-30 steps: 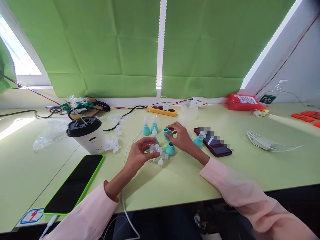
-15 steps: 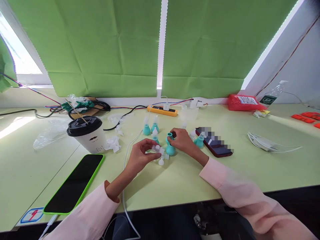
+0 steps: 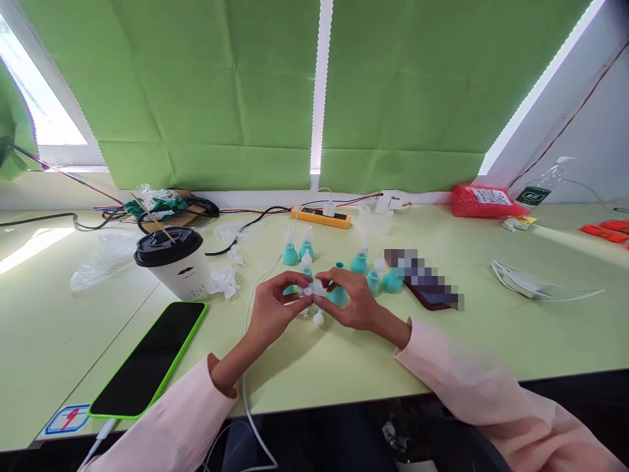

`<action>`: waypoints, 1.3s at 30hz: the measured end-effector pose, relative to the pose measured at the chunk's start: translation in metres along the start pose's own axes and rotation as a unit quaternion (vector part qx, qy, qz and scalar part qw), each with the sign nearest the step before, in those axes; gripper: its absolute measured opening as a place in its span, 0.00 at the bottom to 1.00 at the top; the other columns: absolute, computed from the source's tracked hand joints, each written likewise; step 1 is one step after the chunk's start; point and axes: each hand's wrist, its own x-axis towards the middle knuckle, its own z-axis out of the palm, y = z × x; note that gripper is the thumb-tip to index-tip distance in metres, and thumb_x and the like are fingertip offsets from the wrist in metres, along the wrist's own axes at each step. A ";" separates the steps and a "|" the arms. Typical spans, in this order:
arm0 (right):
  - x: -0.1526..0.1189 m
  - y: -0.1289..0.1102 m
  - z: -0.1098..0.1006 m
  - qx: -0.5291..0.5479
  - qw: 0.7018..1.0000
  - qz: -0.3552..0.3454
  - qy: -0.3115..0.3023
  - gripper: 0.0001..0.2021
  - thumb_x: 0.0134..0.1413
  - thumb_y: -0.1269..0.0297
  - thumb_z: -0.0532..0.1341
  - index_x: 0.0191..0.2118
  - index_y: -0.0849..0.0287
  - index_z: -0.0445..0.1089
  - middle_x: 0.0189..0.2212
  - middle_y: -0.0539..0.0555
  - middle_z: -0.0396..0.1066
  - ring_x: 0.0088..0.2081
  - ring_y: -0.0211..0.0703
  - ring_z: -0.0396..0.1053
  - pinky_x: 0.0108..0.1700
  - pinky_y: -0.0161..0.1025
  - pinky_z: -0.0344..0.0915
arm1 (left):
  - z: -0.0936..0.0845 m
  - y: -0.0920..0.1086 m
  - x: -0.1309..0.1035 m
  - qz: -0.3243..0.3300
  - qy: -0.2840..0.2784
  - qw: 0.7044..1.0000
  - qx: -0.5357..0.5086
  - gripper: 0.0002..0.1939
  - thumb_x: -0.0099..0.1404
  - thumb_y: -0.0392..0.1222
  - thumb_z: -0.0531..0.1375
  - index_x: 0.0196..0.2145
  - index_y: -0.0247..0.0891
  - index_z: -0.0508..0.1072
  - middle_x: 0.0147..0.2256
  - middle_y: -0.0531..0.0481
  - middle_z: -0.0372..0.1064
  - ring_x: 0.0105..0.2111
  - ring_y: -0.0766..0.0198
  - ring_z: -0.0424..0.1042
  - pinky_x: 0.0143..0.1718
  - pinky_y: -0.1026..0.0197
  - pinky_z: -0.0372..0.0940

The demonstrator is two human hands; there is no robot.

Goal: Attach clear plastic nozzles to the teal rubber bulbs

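Observation:
A small translucent plastic piece [image 3: 308, 290] is pinched between the thumb and fingers of my left hand [image 3: 272, 305]. From the other side, my right hand [image 3: 354, 300] grips its right end, fingertips closed round it and partly hiding it. Small white nozzle parts [image 3: 319, 318] lie on the table just below my fingertips. Beyond my hands stand several teal rubber bulbs [image 3: 289, 254], some with clear tips on top. One teal bulb [image 3: 337, 296] is partly covered by my right fingers, and another [image 3: 393, 282] rests against a dark phone.
A lidded paper cup [image 3: 174, 269] and a green-edged phone [image 3: 150, 360] are on the left. The dark phone [image 3: 432, 292] lies to the right. Behind are an orange power strip [image 3: 322, 217] and a red package [image 3: 484, 202]. A white cable [image 3: 247, 354] runs beside my left wrist.
My right hand has let go of the teal bulb and moved down and left to the plastic piece. My left hand still holds that piece in nearly the same place.

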 end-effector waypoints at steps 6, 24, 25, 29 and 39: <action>0.000 -0.001 0.004 0.198 0.968 0.144 -0.049 0.09 0.48 0.62 0.55 0.31 0.61 0.67 0.23 0.51 0.67 0.23 0.34 0.65 0.26 0.32 0.65 | 0.000 -0.002 -0.001 0.022 -0.015 0.999 0.034 0.08 0.50 0.38 0.60 0.30 0.34 0.69 0.32 0.48 0.66 0.34 0.64 0.66 0.35 0.61 0.67; -0.018 -0.009 0.010 0.189 0.967 0.139 0.101 0.07 0.38 0.68 0.62 0.29 0.60 0.66 0.27 0.51 0.68 0.26 0.36 0.67 0.29 0.36 0.70 | -0.002 -0.014 -0.003 0.408 0.063 0.854 0.316 0.09 0.50 0.29 0.59 0.30 0.38 0.69 0.28 0.49 0.65 0.31 0.66 0.62 0.27 0.63 0.63; -0.019 -0.009 0.010 0.176 0.970 0.130 0.107 0.07 0.38 0.68 0.62 0.29 0.60 0.66 0.26 0.51 0.68 0.25 0.36 0.67 0.29 0.36 0.69 | -0.002 -0.013 -0.003 0.390 0.055 0.864 0.313 0.08 0.51 0.30 0.58 0.30 0.38 0.69 0.28 0.49 0.65 0.31 0.66 0.61 0.27 0.63 0.62; -0.021 -0.006 0.009 0.114 0.982 0.083 0.128 0.07 0.38 0.68 0.62 0.30 0.59 0.66 0.24 0.51 0.68 0.26 0.38 0.67 0.27 0.36 0.69 | -0.002 -0.005 -0.003 0.310 0.002 0.898 0.311 0.04 0.54 0.33 0.56 0.29 0.37 0.69 0.28 0.48 0.64 0.31 0.65 0.60 0.30 0.61 0.61; -0.017 -0.006 0.002 0.047 0.990 0.020 0.135 0.06 0.39 0.68 0.61 0.29 0.58 0.65 0.23 0.50 0.68 0.24 0.38 0.66 0.27 0.36 0.65 | -0.001 0.004 -0.004 0.083 -0.094 0.980 0.153 0.06 0.59 0.40 0.50 0.29 0.37 0.64 0.28 0.51 0.60 0.30 0.67 0.58 0.32 0.63 0.59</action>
